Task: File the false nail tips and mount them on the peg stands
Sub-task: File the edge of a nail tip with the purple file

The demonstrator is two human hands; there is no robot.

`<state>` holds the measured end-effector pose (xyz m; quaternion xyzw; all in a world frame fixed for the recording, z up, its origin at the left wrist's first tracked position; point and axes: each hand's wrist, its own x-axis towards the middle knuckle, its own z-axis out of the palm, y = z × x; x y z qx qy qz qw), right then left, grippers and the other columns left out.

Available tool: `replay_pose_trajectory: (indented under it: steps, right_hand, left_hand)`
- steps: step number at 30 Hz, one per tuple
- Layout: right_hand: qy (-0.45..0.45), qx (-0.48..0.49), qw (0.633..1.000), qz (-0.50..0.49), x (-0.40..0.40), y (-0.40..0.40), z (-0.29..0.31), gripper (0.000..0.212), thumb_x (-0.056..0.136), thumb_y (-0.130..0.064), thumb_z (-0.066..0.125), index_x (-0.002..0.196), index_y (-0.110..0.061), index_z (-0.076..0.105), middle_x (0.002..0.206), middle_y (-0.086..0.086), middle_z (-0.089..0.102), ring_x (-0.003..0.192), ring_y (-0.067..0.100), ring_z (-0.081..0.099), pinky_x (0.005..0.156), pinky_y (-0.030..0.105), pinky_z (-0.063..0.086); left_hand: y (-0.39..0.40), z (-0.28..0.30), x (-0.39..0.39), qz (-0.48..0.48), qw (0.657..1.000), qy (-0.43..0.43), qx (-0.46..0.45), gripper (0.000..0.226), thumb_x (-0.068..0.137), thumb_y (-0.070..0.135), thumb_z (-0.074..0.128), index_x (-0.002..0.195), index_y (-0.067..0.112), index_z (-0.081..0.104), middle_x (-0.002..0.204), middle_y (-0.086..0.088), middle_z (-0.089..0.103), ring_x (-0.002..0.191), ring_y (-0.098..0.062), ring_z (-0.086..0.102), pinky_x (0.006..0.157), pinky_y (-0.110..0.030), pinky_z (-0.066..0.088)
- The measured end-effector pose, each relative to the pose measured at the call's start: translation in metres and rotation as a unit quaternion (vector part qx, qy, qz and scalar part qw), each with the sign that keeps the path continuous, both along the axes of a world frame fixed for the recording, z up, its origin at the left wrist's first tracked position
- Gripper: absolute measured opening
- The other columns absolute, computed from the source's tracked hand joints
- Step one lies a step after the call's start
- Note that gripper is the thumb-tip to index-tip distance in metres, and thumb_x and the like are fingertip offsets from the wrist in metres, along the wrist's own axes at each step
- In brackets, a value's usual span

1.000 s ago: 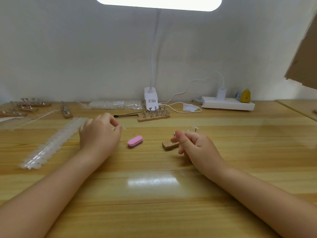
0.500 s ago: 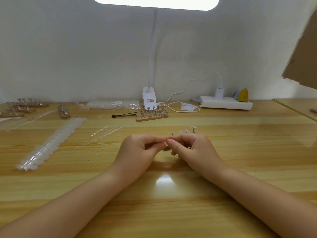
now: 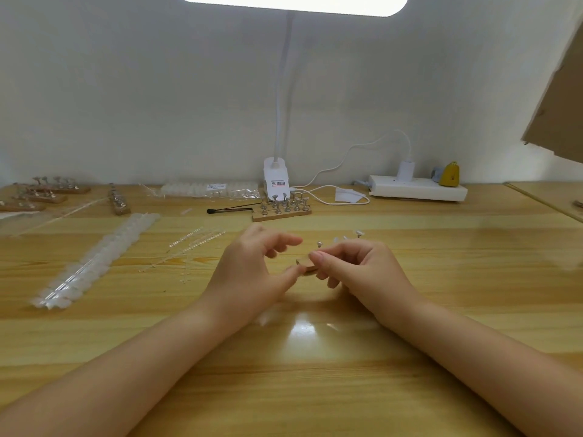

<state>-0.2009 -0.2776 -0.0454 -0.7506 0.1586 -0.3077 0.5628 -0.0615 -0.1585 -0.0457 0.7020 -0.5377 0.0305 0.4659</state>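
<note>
Mounting step, head view: R hand point(image 3: 356, 269) grips the wooden peg stand point(image 3: 305, 264) just above the desk point(image 3: 441, 310); L hand point(image 3: 252, 272) loosely spread, thumb touching the stand's near end, holding nothing visible. Tips sit on the far pegs point(image 3: 347, 238); the nearest peg point(image 3: 320, 244) looks bare, so the next move prob. calls for a fresh tip from the strip point(image 3: 94, 263) at L.

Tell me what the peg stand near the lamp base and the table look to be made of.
Peg stand: a matte tan base, likely unfinished wood, under grey pegs with a metallic shine, probably metal.
Table: light wood or wood-look laminate, with visible grain lines and a glossy coat that mirrors the lamp.
</note>
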Motion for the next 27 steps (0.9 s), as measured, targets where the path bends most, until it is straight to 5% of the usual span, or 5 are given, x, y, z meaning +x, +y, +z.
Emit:
replay_pose_trajectory:
  steps: [4, 7, 13, 21, 27]
  right_hand:
    - [-0.001, 0.098, 0.995, -0.012, 0.0, -0.003, 0.001, 0.01, 0.079, -0.024, 0.076, 0.076, -0.015, 0.075, 0.066, 0.003, 0.068, 0.055, 0.008, 0.057, 0.042, 0.015, 0.037]
    - [-0.019, 0.156, 0.988, 0.011, 0.002, -0.005, 0.001, 0.02, 0.073, -0.03, 0.076, 0.08, -0.011, 0.076, 0.068, 0.007, 0.068, 0.055, 0.01, 0.058, 0.04, 0.017, 0.037]
    - [-0.014, 0.197, 0.98, 0.037, 0.003, -0.008, 0.0, 0.017, 0.071, -0.026, 0.075, 0.082, -0.012, 0.076, 0.073, 0.008, 0.071, 0.057, 0.008, 0.06, 0.04, 0.017, 0.038]
    - [-0.019, 0.207, 0.978, 0.023, 0.005, -0.009, -0.002, 0.015, 0.068, -0.029, 0.076, 0.069, -0.016, 0.068, 0.062, 0.002, 0.064, 0.043, 0.007, 0.044, 0.037, 0.017, 0.032]
    - [-0.006, 0.187, 0.979, 0.082, 0.004, -0.009, -0.002, 0.022, 0.07, -0.034, 0.073, 0.078, -0.014, 0.067, 0.056, -0.004, 0.053, 0.044, 0.006, 0.04, 0.041, 0.016, 0.032]
  left_hand:
    - [0.004, 0.005, 0.016, 0.108, 0.993, -0.037, -0.018, 0.03, 0.096, 0.039, 0.051, 0.114, 0.021, 0.066, 0.08, 0.015, 0.067, 0.086, -0.013, 0.064, 0.087, -0.037, 0.047]
    - [0.003, 0.003, 0.028, 0.215, 0.956, -0.149, 0.134, 0.062, 0.093, 0.061, 0.027, 0.13, 0.02, 0.055, 0.103, 0.009, 0.066, 0.106, -0.024, 0.056, 0.092, -0.038, 0.034]
    - [0.0, -0.006, 0.037, 0.248, 0.9, -0.252, 0.255, 0.04, 0.096, 0.054, 0.035, 0.109, 0.033, 0.066, 0.105, 0.006, 0.059, 0.102, -0.021, 0.046, 0.087, -0.032, 0.034]
    - [-0.002, 0.008, 0.012, 0.024, 0.971, -0.198, -0.13, 0.02, 0.087, 0.015, 0.065, 0.105, 0.005, 0.065, 0.096, 0.0, 0.059, 0.085, -0.008, 0.054, 0.081, -0.017, 0.044]
    - [-0.003, 0.001, -0.009, -0.066, 0.958, -0.237, -0.144, 0.021, 0.089, 0.016, 0.064, 0.102, -0.001, 0.065, 0.096, -0.008, 0.061, 0.086, -0.014, 0.058, 0.077, -0.025, 0.05]
